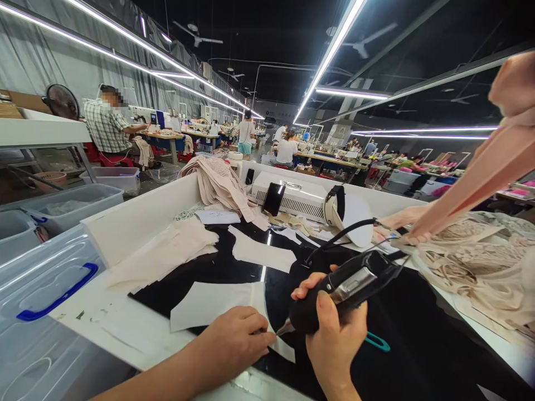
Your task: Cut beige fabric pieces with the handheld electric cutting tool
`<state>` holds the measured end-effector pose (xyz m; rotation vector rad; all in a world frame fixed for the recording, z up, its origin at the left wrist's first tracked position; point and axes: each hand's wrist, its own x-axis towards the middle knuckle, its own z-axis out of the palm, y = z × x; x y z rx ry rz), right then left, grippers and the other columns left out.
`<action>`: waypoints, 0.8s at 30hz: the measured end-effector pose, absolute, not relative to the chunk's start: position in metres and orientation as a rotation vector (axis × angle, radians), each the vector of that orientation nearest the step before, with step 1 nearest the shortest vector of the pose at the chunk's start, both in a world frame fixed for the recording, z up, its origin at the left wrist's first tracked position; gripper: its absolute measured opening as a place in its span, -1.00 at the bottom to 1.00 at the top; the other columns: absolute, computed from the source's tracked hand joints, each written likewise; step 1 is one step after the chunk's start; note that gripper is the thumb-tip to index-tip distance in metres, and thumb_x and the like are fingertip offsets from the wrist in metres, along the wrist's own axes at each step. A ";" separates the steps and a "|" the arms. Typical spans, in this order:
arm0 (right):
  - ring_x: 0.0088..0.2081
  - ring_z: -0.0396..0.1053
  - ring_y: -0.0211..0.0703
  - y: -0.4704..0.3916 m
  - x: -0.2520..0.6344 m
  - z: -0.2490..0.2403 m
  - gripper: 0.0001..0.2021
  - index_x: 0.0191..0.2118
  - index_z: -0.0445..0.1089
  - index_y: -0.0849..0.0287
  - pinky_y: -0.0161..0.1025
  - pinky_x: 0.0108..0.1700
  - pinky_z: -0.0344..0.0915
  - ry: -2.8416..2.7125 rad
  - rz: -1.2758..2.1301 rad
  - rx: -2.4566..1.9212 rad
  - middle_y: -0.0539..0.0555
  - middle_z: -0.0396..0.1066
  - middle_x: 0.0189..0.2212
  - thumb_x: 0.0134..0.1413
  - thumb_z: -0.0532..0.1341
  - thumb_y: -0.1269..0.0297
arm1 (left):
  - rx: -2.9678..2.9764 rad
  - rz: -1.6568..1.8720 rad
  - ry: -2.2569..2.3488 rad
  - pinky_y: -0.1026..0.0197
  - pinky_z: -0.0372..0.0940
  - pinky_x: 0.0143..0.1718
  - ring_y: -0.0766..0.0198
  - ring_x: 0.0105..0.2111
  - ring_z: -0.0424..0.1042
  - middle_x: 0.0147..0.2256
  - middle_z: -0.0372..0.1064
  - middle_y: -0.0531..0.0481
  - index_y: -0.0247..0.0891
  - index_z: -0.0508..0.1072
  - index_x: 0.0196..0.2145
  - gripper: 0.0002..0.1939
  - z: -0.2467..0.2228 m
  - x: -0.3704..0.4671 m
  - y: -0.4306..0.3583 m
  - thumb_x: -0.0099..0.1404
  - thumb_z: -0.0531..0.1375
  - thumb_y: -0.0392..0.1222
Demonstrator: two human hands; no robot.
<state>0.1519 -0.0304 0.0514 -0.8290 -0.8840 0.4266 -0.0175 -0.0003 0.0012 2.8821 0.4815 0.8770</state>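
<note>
My right hand (334,334) is wrapped round a black corded hand tool (346,287) with a silver plate on its side. The tool's pointed metal tip (286,327) points down and left, at the edge of a white cut fabric piece (217,303). My left hand (238,342) rests on that piece with its fingers bent and pressed together, pinching at its edge beside the tip. The piece lies flat on a glossy black board (401,323). Another pale cut piece (263,250) lies farther back on the board. A teal loop-shaped object (377,341) sits right of my right hand.
Stacked beige fabric pieces (171,248) lie at left, with more draped over the back wall (213,178). A phone (274,199) leans on a white vented machine (292,192). Beige garments (480,262) lie at right. Clear plastic bins (54,267) stand left. People sit at sewing tables beyond.
</note>
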 end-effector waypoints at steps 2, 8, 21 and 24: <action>-0.43 0.44 -0.22 -0.031 0.151 0.051 -0.69 0.03 0.32 0.00 -0.17 -0.33 0.45 -0.883 0.428 -0.841 -0.06 0.46 -0.33 0.21 0.34 0.20 | 2.883 0.879 0.476 0.18 0.40 -0.07 0.19 -0.21 0.47 -0.22 0.46 -0.02 -0.25 0.45 -0.12 -0.88 0.002 -0.018 0.000 0.42 0.23 -0.38; -0.45 0.45 -0.23 -0.035 0.157 0.055 -0.67 0.02 0.35 0.00 -0.17 -0.36 0.48 -0.861 0.418 -0.846 -0.06 0.47 -0.35 0.18 0.36 0.19 | 2.877 0.865 0.479 0.19 0.41 -0.09 0.20 -0.21 0.47 -0.21 0.46 -0.01 -0.24 0.44 -0.11 -0.87 0.003 -0.018 -0.001 0.41 0.25 -0.38; -0.45 0.45 -0.23 -0.041 0.162 0.054 -0.67 0.04 0.36 -0.02 -0.17 -0.34 0.50 -0.859 0.414 -0.880 -0.06 0.48 -0.36 0.19 0.36 0.21 | 2.876 0.805 0.467 0.16 0.42 -0.11 0.16 -0.20 0.46 -0.19 0.46 -0.03 -0.24 0.44 -0.08 -0.86 0.005 -0.022 0.001 0.43 0.22 -0.37; -0.45 0.44 -0.24 -0.042 0.162 0.057 -0.67 0.03 0.37 -0.02 -0.19 -0.35 0.49 -0.827 0.427 -0.860 -0.07 0.47 -0.36 0.18 0.37 0.19 | 2.862 0.792 0.470 0.14 0.44 -0.10 0.15 -0.19 0.47 -0.17 0.47 -0.02 -0.23 0.45 -0.07 -0.83 0.005 -0.024 0.001 0.40 0.27 -0.36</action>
